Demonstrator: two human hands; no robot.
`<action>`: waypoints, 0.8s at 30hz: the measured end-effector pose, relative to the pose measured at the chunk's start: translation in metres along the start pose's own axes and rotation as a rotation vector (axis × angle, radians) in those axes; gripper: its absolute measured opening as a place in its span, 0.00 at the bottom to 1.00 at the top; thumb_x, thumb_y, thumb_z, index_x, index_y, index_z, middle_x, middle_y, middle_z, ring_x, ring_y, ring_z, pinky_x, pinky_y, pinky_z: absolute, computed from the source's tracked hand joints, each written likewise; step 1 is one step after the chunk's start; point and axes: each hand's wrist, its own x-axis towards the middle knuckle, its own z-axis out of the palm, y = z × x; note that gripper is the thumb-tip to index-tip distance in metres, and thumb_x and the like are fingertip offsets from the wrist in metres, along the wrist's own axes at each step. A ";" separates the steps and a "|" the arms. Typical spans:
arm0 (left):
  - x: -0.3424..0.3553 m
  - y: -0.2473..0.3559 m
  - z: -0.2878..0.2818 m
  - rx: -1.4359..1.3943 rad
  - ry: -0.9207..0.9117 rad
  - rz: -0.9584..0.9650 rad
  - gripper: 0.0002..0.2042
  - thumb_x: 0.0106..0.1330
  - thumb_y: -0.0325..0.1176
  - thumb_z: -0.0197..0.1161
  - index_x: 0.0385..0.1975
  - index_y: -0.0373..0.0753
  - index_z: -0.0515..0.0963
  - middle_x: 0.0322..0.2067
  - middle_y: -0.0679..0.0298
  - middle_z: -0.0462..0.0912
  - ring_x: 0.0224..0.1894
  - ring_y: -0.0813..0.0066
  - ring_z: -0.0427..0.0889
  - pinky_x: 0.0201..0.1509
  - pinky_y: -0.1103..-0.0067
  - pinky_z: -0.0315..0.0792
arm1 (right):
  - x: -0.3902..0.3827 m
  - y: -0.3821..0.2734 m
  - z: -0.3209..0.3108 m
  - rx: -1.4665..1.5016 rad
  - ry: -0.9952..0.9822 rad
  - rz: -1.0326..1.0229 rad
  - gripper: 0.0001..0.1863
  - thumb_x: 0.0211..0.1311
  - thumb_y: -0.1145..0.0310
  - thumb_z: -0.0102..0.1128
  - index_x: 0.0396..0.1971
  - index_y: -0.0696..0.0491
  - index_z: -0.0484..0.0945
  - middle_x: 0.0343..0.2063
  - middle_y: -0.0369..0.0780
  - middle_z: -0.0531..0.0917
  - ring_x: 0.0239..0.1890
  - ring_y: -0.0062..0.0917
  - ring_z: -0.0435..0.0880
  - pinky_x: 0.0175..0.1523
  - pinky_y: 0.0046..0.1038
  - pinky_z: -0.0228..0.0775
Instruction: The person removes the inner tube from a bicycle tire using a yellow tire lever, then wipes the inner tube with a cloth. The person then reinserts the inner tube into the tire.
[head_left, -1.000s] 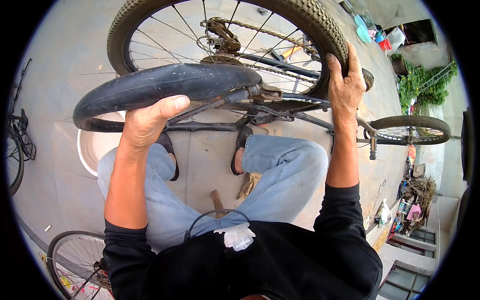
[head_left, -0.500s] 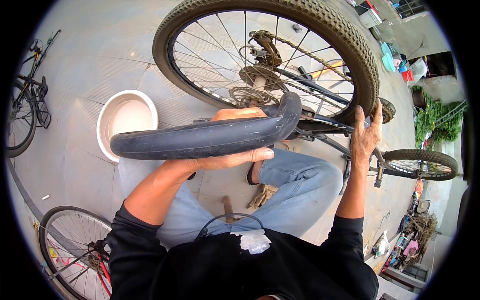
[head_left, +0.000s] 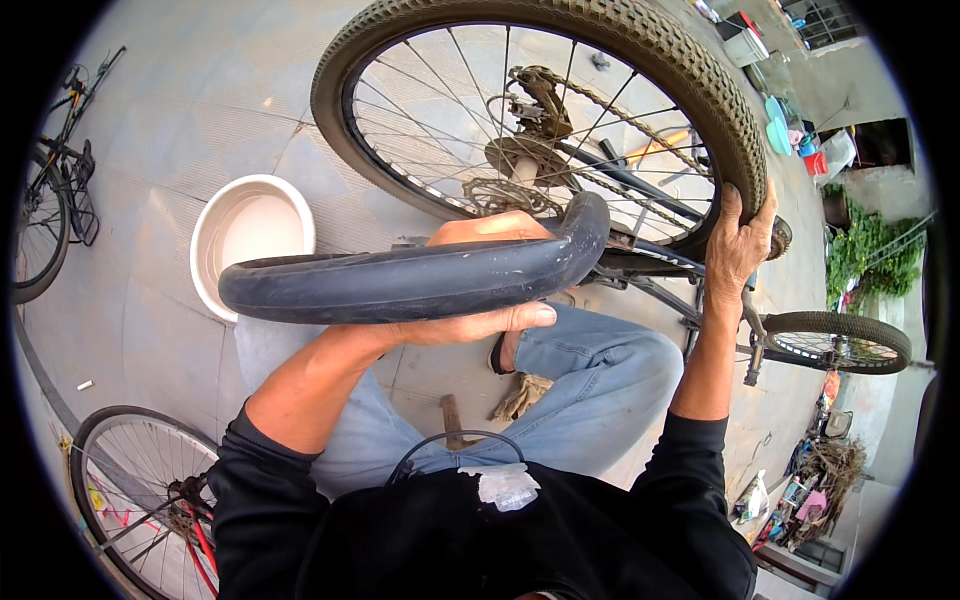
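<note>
A black, partly inflated inner tube [head_left: 420,282] lies across my left hand [head_left: 455,328], which is closed round it. The thumb shows on its near side and the fingers on its far side. To the right, my right hand [head_left: 738,245] grips the knobby tyre [head_left: 735,120] on the rear wheel, thumb inside the rim edge and fingers along the outer side. The wheel belongs to an overturned bicycle. Its brake disc [head_left: 505,200], chain [head_left: 630,112] and rear derailleur [head_left: 540,103] show through the spokes.
A white basin [head_left: 250,205] of cloudy liquid stands left of the tube. Between my legs lie a wooden-looking handle [head_left: 455,420] and a work glove [head_left: 522,397]. An orange-handled tool [head_left: 655,147] lies beyond the spokes. Other bicycles [head_left: 60,200] stand at the left.
My right hand has moved slightly up along the tyre and sits more closely round it. The left hand keeps hold of the inner tube, nearly still. The view has shifted a little.
</note>
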 end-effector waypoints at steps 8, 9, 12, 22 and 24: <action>0.001 -0.005 0.006 0.007 0.026 0.056 0.22 0.56 0.40 0.75 0.42 0.29 0.80 0.39 0.57 0.80 0.39 0.67 0.81 0.42 0.73 0.74 | -0.025 0.038 -0.004 0.017 -0.026 0.114 0.32 0.68 0.52 0.61 0.63 0.57 0.68 0.49 0.47 0.80 0.51 0.34 0.79 0.58 0.31 0.68; 0.001 -0.005 0.006 0.015 0.021 0.064 0.22 0.56 0.40 0.75 0.42 0.29 0.80 0.39 0.56 0.80 0.39 0.66 0.81 0.42 0.73 0.75 | -0.029 0.034 -0.009 0.011 -0.074 0.219 0.36 0.67 0.47 0.60 0.64 0.59 0.66 0.51 0.48 0.79 0.54 0.36 0.78 0.61 0.33 0.67; 0.001 -0.008 0.007 0.035 0.012 0.102 0.21 0.56 0.39 0.75 0.42 0.29 0.80 0.39 0.56 0.80 0.39 0.65 0.81 0.42 0.73 0.75 | -0.041 0.029 -0.014 -0.147 -0.051 0.155 0.40 0.66 0.45 0.60 0.66 0.60 0.64 0.54 0.50 0.77 0.58 0.38 0.76 0.63 0.34 0.65; -0.002 -0.006 0.008 0.025 0.004 0.072 0.22 0.56 0.40 0.75 0.45 0.31 0.79 0.40 0.56 0.81 0.41 0.66 0.82 0.43 0.73 0.75 | -0.006 -0.005 -0.003 -0.054 0.110 -0.141 0.27 0.73 0.54 0.54 0.62 0.57 0.71 0.55 0.46 0.79 0.57 0.32 0.77 0.64 0.31 0.64; -0.002 0.003 -0.002 -0.092 -0.026 -0.111 0.22 0.58 0.39 0.74 0.48 0.32 0.79 0.40 0.56 0.84 0.43 0.66 0.83 0.47 0.73 0.76 | -0.016 -0.003 -0.004 -0.084 0.110 -0.084 0.27 0.73 0.54 0.54 0.63 0.57 0.71 0.54 0.46 0.79 0.56 0.33 0.77 0.63 0.31 0.65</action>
